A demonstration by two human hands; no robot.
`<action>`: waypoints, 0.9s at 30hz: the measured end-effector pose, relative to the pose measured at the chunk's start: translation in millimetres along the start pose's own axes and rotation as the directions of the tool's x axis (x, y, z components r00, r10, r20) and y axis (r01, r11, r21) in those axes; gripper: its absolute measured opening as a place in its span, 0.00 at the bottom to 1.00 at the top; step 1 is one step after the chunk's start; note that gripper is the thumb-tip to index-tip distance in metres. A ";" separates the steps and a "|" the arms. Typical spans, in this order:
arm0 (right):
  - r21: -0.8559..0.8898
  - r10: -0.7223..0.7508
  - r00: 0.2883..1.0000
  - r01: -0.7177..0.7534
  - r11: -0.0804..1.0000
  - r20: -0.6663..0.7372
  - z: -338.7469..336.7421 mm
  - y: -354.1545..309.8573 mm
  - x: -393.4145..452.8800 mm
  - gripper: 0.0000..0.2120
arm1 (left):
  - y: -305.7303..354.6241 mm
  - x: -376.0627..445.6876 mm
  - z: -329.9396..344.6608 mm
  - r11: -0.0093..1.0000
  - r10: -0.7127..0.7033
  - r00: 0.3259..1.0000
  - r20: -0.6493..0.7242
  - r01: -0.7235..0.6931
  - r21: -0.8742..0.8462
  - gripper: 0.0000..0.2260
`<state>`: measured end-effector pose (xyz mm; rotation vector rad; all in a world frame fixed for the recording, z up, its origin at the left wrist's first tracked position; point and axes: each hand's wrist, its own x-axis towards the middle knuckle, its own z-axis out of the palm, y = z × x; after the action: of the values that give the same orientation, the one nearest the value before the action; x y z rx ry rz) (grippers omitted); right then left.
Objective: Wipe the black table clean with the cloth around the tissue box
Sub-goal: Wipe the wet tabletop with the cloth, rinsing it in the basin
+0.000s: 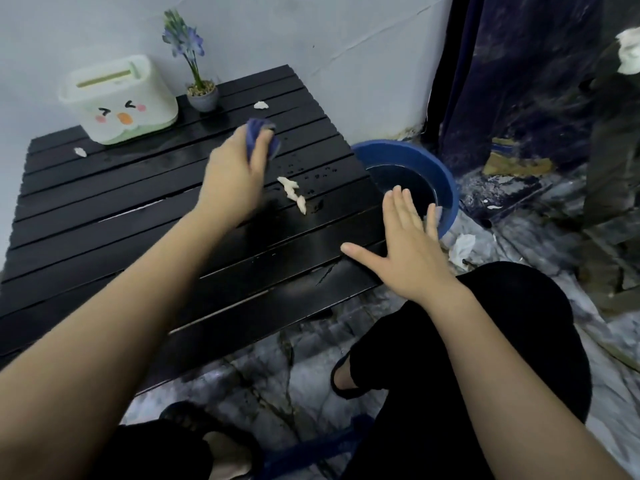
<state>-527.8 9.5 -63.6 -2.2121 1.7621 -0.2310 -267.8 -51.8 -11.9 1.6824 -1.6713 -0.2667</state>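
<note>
Black slatted counter (104, 216) against a pale wall, marble-look floor below. Far left on the counter: small white scrap (80, 151), just in front of the tissue box (119, 98), which sits at the back-left corner. Next to the box, a little potted flower (202, 95), then another white scrap (261, 105) near the back edge. Mid-counter: left hand (239, 164) closed around a bunched blue cloth (258, 131), pressed on or just above the slats, blurred so exact contact is unclear. Just right of it, a strip of white debris (292, 194) and water drops (318, 174) on the slats. Right hand (405, 244) open and flat, fingers spread, at the counter's near-right edge, gripping nothing, looks like bracing. Off the right side, a blue basin (446, 174) with water on the floor. Judgement: wiping is barely along, scraps still scattered. To do it well, keep the cloth flat, run strokes along the slats, sweep debris toward one edge, go around the tissue box and the pot without bumping them, and catch the scrap by the box.
</note>
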 end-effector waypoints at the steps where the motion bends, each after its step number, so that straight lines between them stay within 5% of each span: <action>1: -0.009 0.013 1.000 -0.013 1.000 0.013 0.2 0.1 4.5 0.56 | -19.8 -12.9 -15.5 0.999 0.002 1.000 0.021 -0.003 0.036 0.17; 6: -0.107 0.040 0.999 -0.042 0.993 -0.017 8.1 -0.8 10.1 0.58 | -101.9 -84.9 -60.0 0.955 -0.028 0.936 0.350 -0.079 0.286 0.29; 9: -0.138 0.036 0.998 -0.042 0.989 -0.044 11.7 -0.8 9.2 0.58 | -106.0 -87.8 -52.1 0.906 -0.020 0.903 0.429 -0.165 0.390 0.33; 24: -0.156 0.048 0.997 -0.057 0.986 -0.066 14.0 -4.4 9.2 0.56 | 31.4 31.4 119.1 0.857 0.258 0.758 0.599 -0.465 0.219 0.29; 27: -0.143 0.039 0.997 -0.048 0.989 -0.064 14.1 -2.8 9.3 0.55 | 49.2 47.9 136.1 0.892 0.289 0.751 0.595 -0.436 0.118 0.28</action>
<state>-518.7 2.9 -76.5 -2.2850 1.9134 -0.1670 -383.6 -137.8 -61.1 1.4762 -2.5391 -0.4030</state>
